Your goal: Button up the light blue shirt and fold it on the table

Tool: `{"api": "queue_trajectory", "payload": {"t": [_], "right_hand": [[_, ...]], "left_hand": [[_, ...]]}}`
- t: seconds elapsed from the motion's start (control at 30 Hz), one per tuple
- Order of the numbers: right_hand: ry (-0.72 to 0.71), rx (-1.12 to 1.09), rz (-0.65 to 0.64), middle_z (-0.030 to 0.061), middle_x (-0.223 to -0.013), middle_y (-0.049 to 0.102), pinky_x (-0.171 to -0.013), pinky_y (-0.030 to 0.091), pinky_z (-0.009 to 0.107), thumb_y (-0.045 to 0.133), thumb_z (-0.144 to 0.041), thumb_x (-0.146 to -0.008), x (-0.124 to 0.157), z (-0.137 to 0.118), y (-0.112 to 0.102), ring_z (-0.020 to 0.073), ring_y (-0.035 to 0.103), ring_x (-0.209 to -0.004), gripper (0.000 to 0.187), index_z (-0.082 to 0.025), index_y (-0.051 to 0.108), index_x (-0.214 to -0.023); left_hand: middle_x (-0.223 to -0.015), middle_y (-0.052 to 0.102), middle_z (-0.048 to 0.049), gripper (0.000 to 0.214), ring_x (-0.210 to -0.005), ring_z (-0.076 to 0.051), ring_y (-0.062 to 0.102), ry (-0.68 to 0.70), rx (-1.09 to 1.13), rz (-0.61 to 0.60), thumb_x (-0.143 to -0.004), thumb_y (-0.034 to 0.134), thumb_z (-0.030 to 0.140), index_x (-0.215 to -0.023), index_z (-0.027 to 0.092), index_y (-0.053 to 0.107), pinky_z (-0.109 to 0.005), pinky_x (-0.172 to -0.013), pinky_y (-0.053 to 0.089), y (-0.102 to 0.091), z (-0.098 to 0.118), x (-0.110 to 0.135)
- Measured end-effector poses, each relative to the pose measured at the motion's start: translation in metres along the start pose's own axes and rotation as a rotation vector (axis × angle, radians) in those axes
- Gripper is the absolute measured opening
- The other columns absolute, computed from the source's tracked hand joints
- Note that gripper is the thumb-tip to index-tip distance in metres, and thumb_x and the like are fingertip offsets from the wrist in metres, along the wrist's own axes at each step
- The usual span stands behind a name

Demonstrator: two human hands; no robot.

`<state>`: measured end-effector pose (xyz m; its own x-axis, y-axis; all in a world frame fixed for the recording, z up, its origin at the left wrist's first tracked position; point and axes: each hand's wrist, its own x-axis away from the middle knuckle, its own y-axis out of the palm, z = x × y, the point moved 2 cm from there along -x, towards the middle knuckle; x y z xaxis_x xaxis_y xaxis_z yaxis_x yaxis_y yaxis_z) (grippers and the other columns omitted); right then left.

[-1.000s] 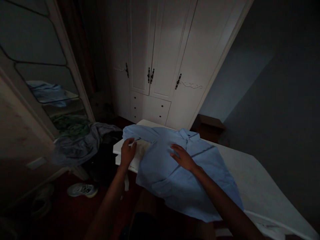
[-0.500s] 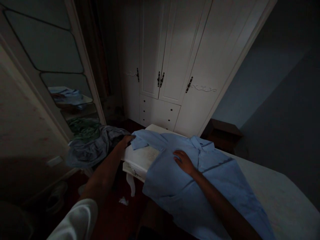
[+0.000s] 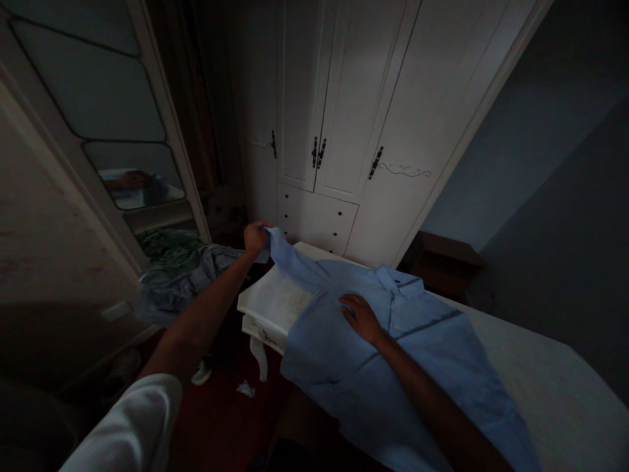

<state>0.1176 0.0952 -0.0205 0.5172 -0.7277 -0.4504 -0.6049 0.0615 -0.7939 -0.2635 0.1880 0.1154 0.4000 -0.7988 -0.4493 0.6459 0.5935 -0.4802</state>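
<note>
A light blue shirt (image 3: 393, 367) lies spread face up on a white table (image 3: 272, 305), collar toward the wardrobe. My left hand (image 3: 255, 237) is closed on the end of the shirt's sleeve (image 3: 289, 259) and holds it lifted above the table's far left corner. My right hand (image 3: 361, 314) lies flat with fingers apart on the shirt's chest, just left of the button line.
A white wardrobe (image 3: 354, 131) with dark handles stands behind the table. A heap of grey and green clothes (image 3: 181, 275) lies at the left below a mirrored door (image 3: 98, 105). A dark bedside cabinet (image 3: 442, 262) is at the back right. A shoe (image 3: 201, 373) lies on the red floor.
My left hand took the sleeve end from the table and pulled it outward, then raised it up and left. My right hand stayed pressed on the shirt.
</note>
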Motion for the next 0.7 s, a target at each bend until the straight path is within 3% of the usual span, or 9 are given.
{"api": "queue_trajectory", "payload": {"t": [0.17, 0.3, 0.37, 0.43, 0.5, 0.6, 0.7], "right_hand": [[0.142, -0.231, -0.041, 0.0126, -0.12, 0.067, -0.106, 0.043, 0.051, 0.059, -0.03, -0.085, -0.006, -0.004, -0.008, 0.0268, 0.06, -0.115, 0.03, -0.021, 0.069, -0.111], [0.338, -0.66, 0.112, 0.0106, -0.121, 0.067, -0.103, 0.046, 0.048, 0.07, -0.045, -0.076, -0.014, -0.027, -0.036, 0.0264, 0.061, -0.115, 0.043, -0.024, 0.065, -0.113], [0.422, -0.935, 0.2, 0.0081, -0.116, 0.069, -0.096, 0.051, 0.046, 0.074, -0.051, -0.073, -0.019, -0.044, -0.06, 0.0251, 0.064, -0.11, 0.048, -0.026, 0.063, -0.112], [0.472, -1.191, 0.262, 0.0068, -0.115, 0.069, -0.088, 0.055, 0.043, 0.074, -0.056, -0.074, -0.022, -0.063, -0.089, 0.0248, 0.066, -0.107, 0.049, -0.027, 0.062, -0.111], [0.547, -1.392, 0.202, 0.0082, -0.107, 0.071, -0.084, 0.057, 0.045, 0.068, -0.064, -0.077, -0.022, -0.078, -0.117, 0.0258, 0.068, -0.102, 0.049, -0.024, 0.061, -0.104], [0.708, -1.493, 0.038, 0.009, -0.093, 0.072, -0.081, 0.058, 0.051, 0.053, -0.075, -0.081, -0.008, -0.088, -0.144, 0.0263, 0.07, -0.091, 0.058, -0.021, 0.06, -0.099], [0.819, -1.411, -0.006, 0.0053, -0.084, 0.071, -0.075, 0.06, 0.048, 0.06, -0.065, -0.084, 0.019, -0.084, -0.151, 0.0218, 0.07, -0.077, 0.046, -0.021, 0.06, -0.098]], "left_hand": [[-0.118, 0.065, -0.0059, 0.029, -0.118, -0.023, 0.051, 0.301, -0.042, 0.103, -0.074, 0.051, 0.003, -0.082, 0.02, 0.074, -0.04, -0.106, 0.035, -0.002, 0.08, 0.002], [-0.122, 0.061, -0.0063, 0.028, -0.108, -0.023, 0.052, 0.654, -0.111, 0.119, -0.075, 0.053, 0.002, -0.077, 0.019, 0.075, -0.044, -0.101, 0.039, 0.009, 0.143, 0.033], [-0.121, 0.06, -0.0059, 0.032, -0.1, -0.018, 0.056, 0.791, -0.058, -0.005, -0.076, 0.049, 0.001, -0.073, 0.019, 0.075, -0.036, -0.093, 0.045, 0.019, 0.169, 0.062], [-0.126, 0.058, -0.005, 0.033, -0.094, -0.014, 0.06, 0.89, 0.001, -0.21, -0.078, 0.048, 0.001, -0.076, 0.02, 0.075, -0.028, -0.082, 0.048, 0.032, 0.189, 0.098], [-0.129, 0.06, -0.0048, 0.028, -0.102, -0.016, 0.062, 0.929, -0.004, -0.399, -0.082, 0.052, 0.007, -0.085, 0.021, 0.076, -0.028, -0.084, 0.049, 0.044, 0.204, 0.14], [-0.119, 0.068, -0.0052, 0.034, -0.102, -0.02, 0.065, 0.829, 0.029, -0.592, -0.086, 0.057, 0.019, -0.119, 0.022, 0.066, -0.032, -0.089, 0.05, 0.06, 0.215, 0.197], [-0.118, 0.07, -0.0074, 0.04, -0.105, -0.023, 0.066, 0.859, 0.084, -0.723, -0.087, 0.057, 0.019, -0.127, 0.02, 0.06, -0.036, -0.094, 0.05, 0.073, 0.215, 0.243]]}}
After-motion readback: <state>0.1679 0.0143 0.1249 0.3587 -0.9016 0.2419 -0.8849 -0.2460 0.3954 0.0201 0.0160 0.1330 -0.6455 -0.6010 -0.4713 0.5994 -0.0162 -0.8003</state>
